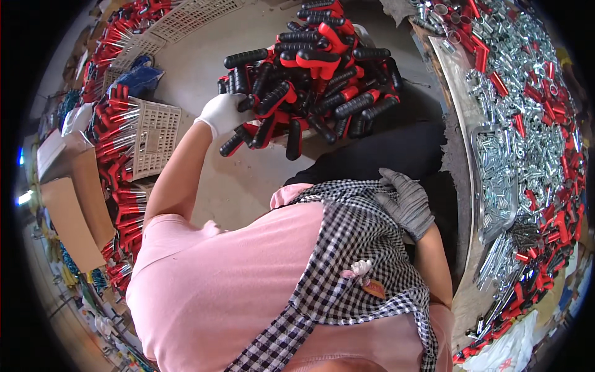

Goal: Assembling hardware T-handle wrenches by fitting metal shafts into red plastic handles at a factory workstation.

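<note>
A long workbench [468, 99] fills the right side, its edge bent by the lens, bearing a broad spread of small silvery metal parts [502, 167] with red pieces mixed in among them. The wearer's pink shirt [229, 273] takes up the lower middle. Ahead, above the grey floor [211, 46], stands the heap of handles [316, 59], red with black ribbed grips, piled at many angles at the top centre. A black-and-white checked apron [353, 248] covers the wearer's front, and a black-clad leg [372, 152] stretches between it and the workbench. On the left, a pale lattice crate [158, 139] stands beside bundles of red-handled metal rods [118, 139], with an open cardboard box [77, 214] near its lower side. A whitish plastic bag [511, 347] lies at the lower right, and a blue cloth-like bundle [139, 80] sits just above the crate. The two hands are well apart: the left hand [223, 113], in a white glove, is at the heap's left edge, fingers bent over a black grip [246, 103], though whether they clasp it I cannot tell; the right hand [406, 206], in a grey glove, rests on the apron, fingers loosely extended. Smallest is a pale flower-like ornament [359, 268] on the apron.
</note>
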### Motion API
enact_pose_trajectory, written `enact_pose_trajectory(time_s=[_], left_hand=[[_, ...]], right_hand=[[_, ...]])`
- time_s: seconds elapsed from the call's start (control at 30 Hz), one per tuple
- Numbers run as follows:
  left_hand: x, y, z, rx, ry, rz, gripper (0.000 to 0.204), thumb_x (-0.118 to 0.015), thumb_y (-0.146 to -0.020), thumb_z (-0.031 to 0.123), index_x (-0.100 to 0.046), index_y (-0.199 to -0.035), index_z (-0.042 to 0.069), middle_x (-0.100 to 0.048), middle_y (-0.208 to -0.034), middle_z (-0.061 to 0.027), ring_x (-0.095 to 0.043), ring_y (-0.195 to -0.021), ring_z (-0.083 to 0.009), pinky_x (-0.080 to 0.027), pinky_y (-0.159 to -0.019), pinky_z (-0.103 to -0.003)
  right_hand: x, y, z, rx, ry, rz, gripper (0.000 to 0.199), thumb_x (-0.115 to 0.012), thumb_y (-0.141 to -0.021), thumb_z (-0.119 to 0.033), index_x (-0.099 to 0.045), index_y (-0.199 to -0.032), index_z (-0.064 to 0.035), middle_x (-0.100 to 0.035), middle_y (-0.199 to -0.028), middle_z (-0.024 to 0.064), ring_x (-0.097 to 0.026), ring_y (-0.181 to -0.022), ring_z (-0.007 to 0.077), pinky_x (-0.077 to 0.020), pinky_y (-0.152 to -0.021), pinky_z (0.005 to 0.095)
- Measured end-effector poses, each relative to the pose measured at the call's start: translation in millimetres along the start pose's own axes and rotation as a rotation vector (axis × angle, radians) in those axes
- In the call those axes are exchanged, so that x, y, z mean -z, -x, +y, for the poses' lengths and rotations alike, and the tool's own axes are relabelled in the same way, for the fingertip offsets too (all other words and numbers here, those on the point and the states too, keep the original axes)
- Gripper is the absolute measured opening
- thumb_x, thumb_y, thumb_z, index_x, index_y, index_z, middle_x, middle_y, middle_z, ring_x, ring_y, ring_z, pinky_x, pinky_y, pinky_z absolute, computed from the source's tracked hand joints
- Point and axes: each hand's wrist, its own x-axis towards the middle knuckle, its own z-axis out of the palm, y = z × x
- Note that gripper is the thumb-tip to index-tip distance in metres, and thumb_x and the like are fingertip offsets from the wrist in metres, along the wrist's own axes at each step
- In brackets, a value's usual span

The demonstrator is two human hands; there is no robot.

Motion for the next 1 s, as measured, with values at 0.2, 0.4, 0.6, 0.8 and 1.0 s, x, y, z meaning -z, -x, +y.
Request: enact_pose_trajectory(time_s=[0.2, 0.4, 0.6, 0.8, 1.0], left_hand=[[-74, 35, -1, -0.015, -0.263, 0.373, 0.037, -0.061, -0.087, 0.027, -0.06, -0.117, 0.005, -0.058, -0.114, -0.0243, -0.056, -0.101, -0.043, -0.047, -0.086, -0.048], [-107, 35, -15, 0.005, -0.143, 0.282, 0.045, -0.055, -0.092, 0.028, -0.054, -0.13, 0.005, -0.055, -0.128, -0.0241, -0.051, -0.116, -0.0427, -0.04, -0.101, -0.048], [-119, -1, -62, 0.167, -0.13, 0.371, 0.04, -0.043, -0.099, 0.025, -0.056, -0.127, 0.0, -0.056, -0.125, -0.0263, -0.049, -0.119, -0.0434, -0.039, -0.101, -0.048], [-94, 3, -48, 0.349, -0.221, 0.159, 0.047, -0.048, -0.095, 0.033, -0.049, -0.132, 0.004, -0.063, -0.113, -0.0278, -0.061, -0.105, -0.0427, -0.047, -0.091, -0.05], [-2, -10, 78, 0.002, -0.155, 0.61, 0.048, -0.055, -0.091, 0.024, -0.052, -0.131, -0.003, -0.055, -0.131, -0.0264, -0.05, -0.124, -0.0405, -0.04, -0.102, -0.048]], right_hand=[[4, 5, -6, -0.09, 0.109, -0.025, 0.057, -0.068, -0.084, -0.038, -0.055, -0.131, -0.0101, -0.065, -0.115, 0.0137, -0.063, -0.106, 0.0312, -0.0496, -0.092, 0.0411], [-17, 20, 19, -0.115, -0.033, -0.095, 0.066, -0.063, -0.084, -0.043, -0.049, -0.137, -0.0052, -0.058, -0.128, 0.0209, -0.054, -0.121, 0.0382, -0.0393, -0.106, 0.0462], [5, 36, 17, -0.166, 0.008, -0.097, 0.064, -0.062, -0.085, -0.045, -0.051, -0.136, -0.0083, -0.06, -0.126, 0.0223, -0.058, -0.116, 0.0373, -0.0446, -0.1, 0.0447], [15, 94, 23, -0.107, 0.118, 0.205, 0.058, -0.064, -0.087, -0.042, -0.052, -0.135, -0.0102, -0.064, -0.12, 0.0166, -0.059, -0.114, 0.0347, -0.0486, -0.096, 0.0438], [111, 209, 12, -0.428, 0.437, 1.026, 0.037, -0.073, -0.083, -0.034, -0.068, -0.113, -0.0124, -0.069, -0.102, 0.0129, -0.066, -0.091, 0.0301, -0.0531, -0.083, 0.0397]])
